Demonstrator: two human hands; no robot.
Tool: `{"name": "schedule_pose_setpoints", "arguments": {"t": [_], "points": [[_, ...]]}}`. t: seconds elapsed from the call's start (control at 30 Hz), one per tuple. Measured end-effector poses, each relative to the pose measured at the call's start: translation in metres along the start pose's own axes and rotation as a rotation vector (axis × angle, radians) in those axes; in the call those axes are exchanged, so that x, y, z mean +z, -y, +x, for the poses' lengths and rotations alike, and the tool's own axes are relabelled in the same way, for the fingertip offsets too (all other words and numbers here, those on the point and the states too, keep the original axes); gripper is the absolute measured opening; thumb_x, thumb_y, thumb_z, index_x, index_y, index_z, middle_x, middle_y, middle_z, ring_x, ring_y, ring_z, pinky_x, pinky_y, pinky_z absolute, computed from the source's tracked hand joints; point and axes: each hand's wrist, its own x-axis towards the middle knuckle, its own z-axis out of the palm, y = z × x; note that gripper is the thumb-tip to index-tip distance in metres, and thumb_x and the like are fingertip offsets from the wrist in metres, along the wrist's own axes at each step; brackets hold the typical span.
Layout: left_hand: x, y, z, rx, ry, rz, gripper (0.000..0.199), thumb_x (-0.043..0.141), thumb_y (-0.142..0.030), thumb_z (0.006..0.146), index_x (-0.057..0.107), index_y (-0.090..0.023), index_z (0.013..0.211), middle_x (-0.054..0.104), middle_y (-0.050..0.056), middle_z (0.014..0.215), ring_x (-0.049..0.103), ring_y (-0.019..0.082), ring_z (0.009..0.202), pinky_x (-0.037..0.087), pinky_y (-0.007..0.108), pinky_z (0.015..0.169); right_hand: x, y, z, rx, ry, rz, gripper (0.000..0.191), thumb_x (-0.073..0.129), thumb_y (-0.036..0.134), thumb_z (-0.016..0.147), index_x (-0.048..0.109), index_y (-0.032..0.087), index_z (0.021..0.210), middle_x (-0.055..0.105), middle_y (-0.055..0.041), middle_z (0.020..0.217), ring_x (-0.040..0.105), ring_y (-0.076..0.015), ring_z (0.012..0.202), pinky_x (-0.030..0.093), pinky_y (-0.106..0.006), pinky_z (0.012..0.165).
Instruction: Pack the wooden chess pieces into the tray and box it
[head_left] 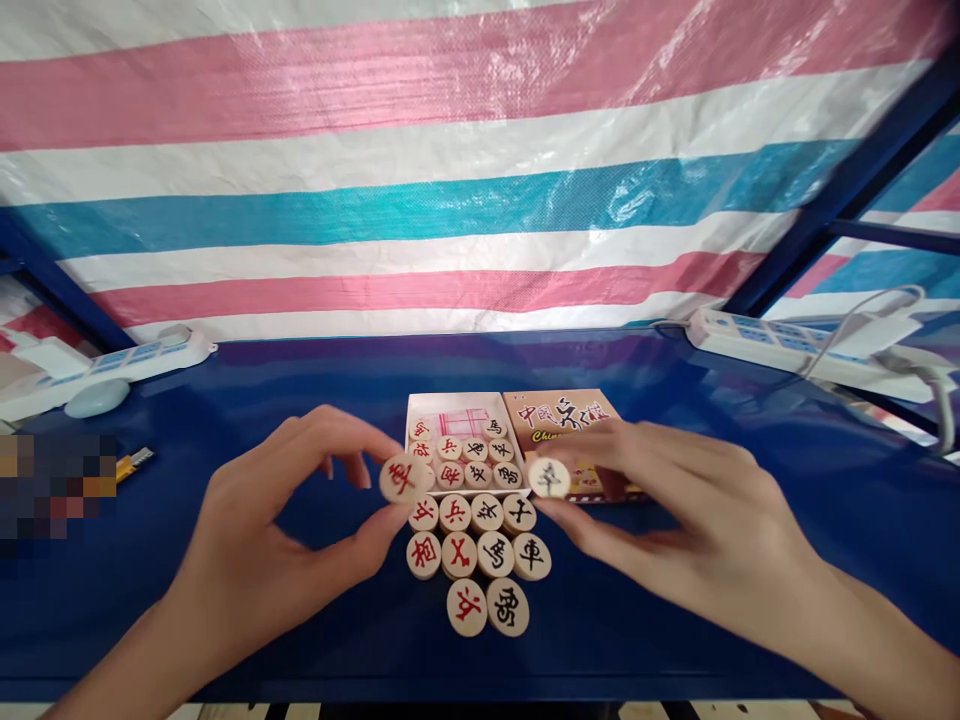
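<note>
My left hand (292,540) pinches a round wooden piece with a red character (403,479) between thumb and index finger, beside the white box (412,410). Between the thumb and fingers of my right hand (675,510) is a round piece with a black character (550,479), held in front of the brown lid (585,410). Several red and black pieces lie inside the white box around a pink-lined sheet (461,422). Nearer to me, red pieces (459,552) and black pieces (496,554) stand in rows on the blue table, two at the front.
Power strips stand at the table's left (142,362) and right (780,340) back corners, the right one with cables. A pale mouse-like object (97,398) and a yellow cutter (133,464) lie at the left. A striped sheet (420,210) hangs behind the table (300,390).
</note>
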Motion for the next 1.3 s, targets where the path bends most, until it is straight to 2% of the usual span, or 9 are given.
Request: {"name": "schedule_pose_setpoints", "arguments": {"t": [0.07,0.17,0.3,0.5,0.63,0.77,1.0,1.2,1.3], "points": [[0.012,-0.002,0.020,0.070,-0.008,-0.005,0.018,0.071,-0.023,0.082,0.064,-0.024,0.100,0.067,-0.001,0.090,0.059,0.012,0.072,0.050,0.028,0.064,0.006,-0.008,0.020,-0.073,-0.010,-0.025,0.026,0.073,0.029,0.085,0.065,0.022,0.108,0.070,0.0001,0.085,0.065,-0.0139,0.071,0.050,-0.027,0.064],[0.033,0.004,0.039,0.171,-0.011,-0.004,0.017,0.070,-0.023,0.084,0.064,-0.023,0.101,0.066,-0.001,0.088,0.056,0.009,0.067,0.049,0.026,0.062,0.019,-0.019,0.038,-0.100,-0.016,0.001,0.025,0.071,0.031,0.087,0.065,0.022,0.110,0.070,-0.0002,0.088,0.061,-0.0122,0.067,0.047,-0.027,0.061],[0.048,0.017,0.041,0.217,-0.070,0.009,0.016,0.068,-0.019,0.086,0.064,-0.021,0.101,0.066,-0.001,0.089,0.054,0.007,0.064,0.048,0.023,0.058,0.034,-0.026,0.036,-0.113,-0.043,0.028,0.027,0.069,0.028,0.089,0.063,0.021,0.115,0.069,-0.0003,0.086,0.060,-0.0112,0.063,0.047,-0.026,0.060],[0.045,0.022,0.025,0.333,-0.065,0.118,0.023,0.072,-0.021,0.083,0.063,-0.023,0.105,0.069,0.000,0.096,0.058,0.008,0.064,0.050,0.025,0.061,0.039,-0.021,0.019,-0.235,-0.056,-0.059,0.034,0.069,0.025,0.088,0.059,0.020,0.121,0.072,-0.0019,0.093,0.067,-0.0162,0.081,0.053,-0.030,0.075],[0.051,0.020,0.021,0.362,-0.068,0.091,0.024,0.071,-0.019,0.084,0.062,-0.022,0.107,0.071,0.001,0.096,0.061,0.009,0.068,0.051,0.023,0.061,0.041,-0.018,0.016,-0.253,-0.036,-0.064,0.034,0.070,0.025,0.088,0.061,0.018,0.120,0.071,-0.0016,0.090,0.067,-0.0141,0.078,0.053,-0.027,0.070],[0.055,0.018,0.020,0.349,-0.072,0.084,0.023,0.069,-0.019,0.085,0.063,-0.022,0.106,0.071,0.001,0.097,0.064,0.010,0.071,0.052,0.023,0.062,0.043,-0.019,0.014,-0.255,-0.027,-0.061,0.033,0.067,0.027,0.090,0.061,0.019,0.121,0.071,-0.0020,0.092,0.068,-0.0148,0.082,0.055,-0.028,0.074],[0.053,0.016,0.019,0.346,-0.030,0.045,0.031,0.066,-0.014,0.083,0.062,-0.021,0.113,0.071,0.003,0.103,0.067,0.012,0.076,0.054,0.024,0.067,0.042,-0.018,0.013,-0.268,-0.051,0.000,0.037,0.072,0.024,0.086,0.062,0.018,0.122,0.068,-0.0010,0.084,0.065,-0.0141,0.075,0.053,-0.028,0.069],[0.052,0.019,0.020,0.353,0.000,0.053,0.032,0.064,-0.016,0.084,0.062,-0.024,0.115,0.073,0.002,0.107,0.069,0.016,0.089,0.052,0.030,0.074,0.040,-0.019,0.013,-0.231,-0.043,0.022,0.036,0.071,0.026,0.087,0.063,0.021,0.121,0.071,-0.0009,0.093,0.066,-0.0125,0.075,0.052,-0.025,0.067],[0.051,0.020,0.020,0.372,-0.002,0.048,0.034,0.065,-0.017,0.085,0.061,-0.025,0.118,0.073,0.002,0.110,0.069,0.016,0.095,0.052,0.030,0.078,0.039,-0.018,0.013,-0.222,-0.059,0.040,0.033,0.070,0.027,0.088,0.063,0.021,0.120,0.071,-0.0008,0.090,0.067,-0.0128,0.075,0.053,-0.025,0.067]]}}
